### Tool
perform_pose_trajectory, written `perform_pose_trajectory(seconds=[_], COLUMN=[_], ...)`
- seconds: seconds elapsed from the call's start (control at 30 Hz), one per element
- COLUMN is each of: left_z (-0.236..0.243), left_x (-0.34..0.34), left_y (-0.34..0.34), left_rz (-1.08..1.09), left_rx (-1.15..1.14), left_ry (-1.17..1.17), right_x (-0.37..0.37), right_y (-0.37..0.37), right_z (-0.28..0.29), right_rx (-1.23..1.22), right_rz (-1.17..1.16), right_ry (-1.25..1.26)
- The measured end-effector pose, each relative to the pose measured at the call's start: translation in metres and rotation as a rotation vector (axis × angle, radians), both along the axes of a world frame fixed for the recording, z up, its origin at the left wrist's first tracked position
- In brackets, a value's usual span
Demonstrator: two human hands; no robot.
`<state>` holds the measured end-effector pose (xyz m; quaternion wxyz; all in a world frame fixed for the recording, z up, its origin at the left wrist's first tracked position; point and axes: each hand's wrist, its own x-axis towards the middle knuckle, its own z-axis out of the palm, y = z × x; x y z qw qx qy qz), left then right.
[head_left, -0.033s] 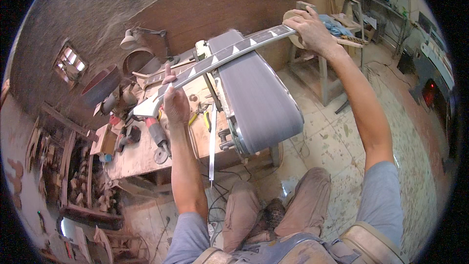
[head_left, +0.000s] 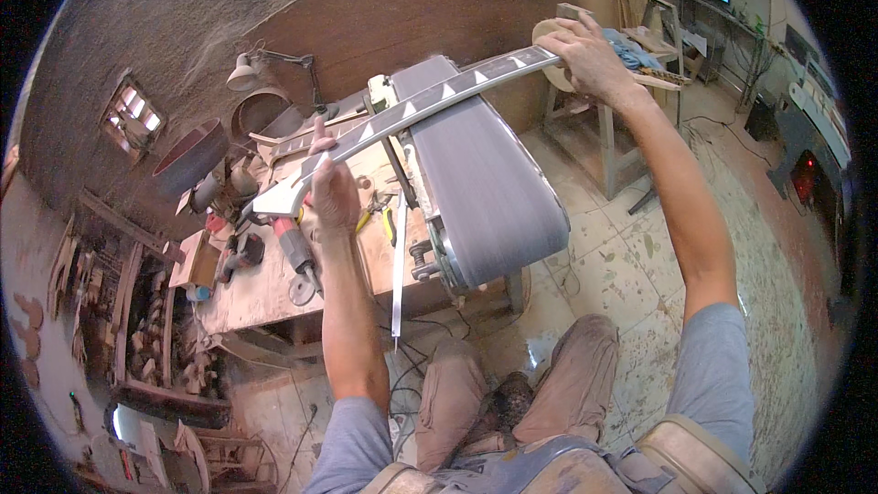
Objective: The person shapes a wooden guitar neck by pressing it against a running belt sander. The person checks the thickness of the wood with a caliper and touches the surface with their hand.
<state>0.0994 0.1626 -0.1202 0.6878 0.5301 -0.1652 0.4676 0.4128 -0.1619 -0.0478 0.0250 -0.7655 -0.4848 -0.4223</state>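
A guitar neck (head_left: pixel 430 102) with pale triangular inlays lies slantwise across the grey belt of a belt sander (head_left: pixel 492 197), its white headstock (head_left: pixel 279 199) at the lower left. My left hand (head_left: pixel 336 194) is closed on the neck beside the headstock, thumb on the near side and fingertips showing beyond it. At the other end, my right hand (head_left: pixel 590 59) grips the wider heel end from above. The neck appears to touch the belt, though its underside is hidden.
Pliers (head_left: pixel 370 212), a red-grey angle grinder (head_left: pixel 293 247) and a cordless drill (head_left: pixel 241 254) lie on the wooden bench (head_left: pixel 261 302). Another fretted neck (head_left: pixel 306 140) rests behind my left hand. A desk lamp (head_left: pixel 242 73) stands at the back; a wooden stand (head_left: pixel 608 151) is at right.
The guitar neck has shifted slightly to the right along its length, with both hands still holding it. The sander and bench tools stay in place.
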Motion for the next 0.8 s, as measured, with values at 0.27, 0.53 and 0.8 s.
perform_pose_trajectory(seconds=[0.27, 0.53, 0.8], left_z=[0.011, 0.006, -0.002], left_x=[0.049, 0.048, 0.025], left_y=[-0.074, -0.069, -0.035], left_rz=[0.06, 0.075, 0.108], left_rx=[0.013, -0.006, 0.01], left_ry=[0.21, 0.192, 0.111], right_x=[0.036, 0.037, 0.012], right_y=[-0.061, -0.053, -0.023], right_z=[0.012, 0.007, 0.007], right_rx=[-0.022, -0.005, -0.02], right_rz=[-0.201, -0.193, -0.137], right_ry=[0.189, 0.162, 0.078])
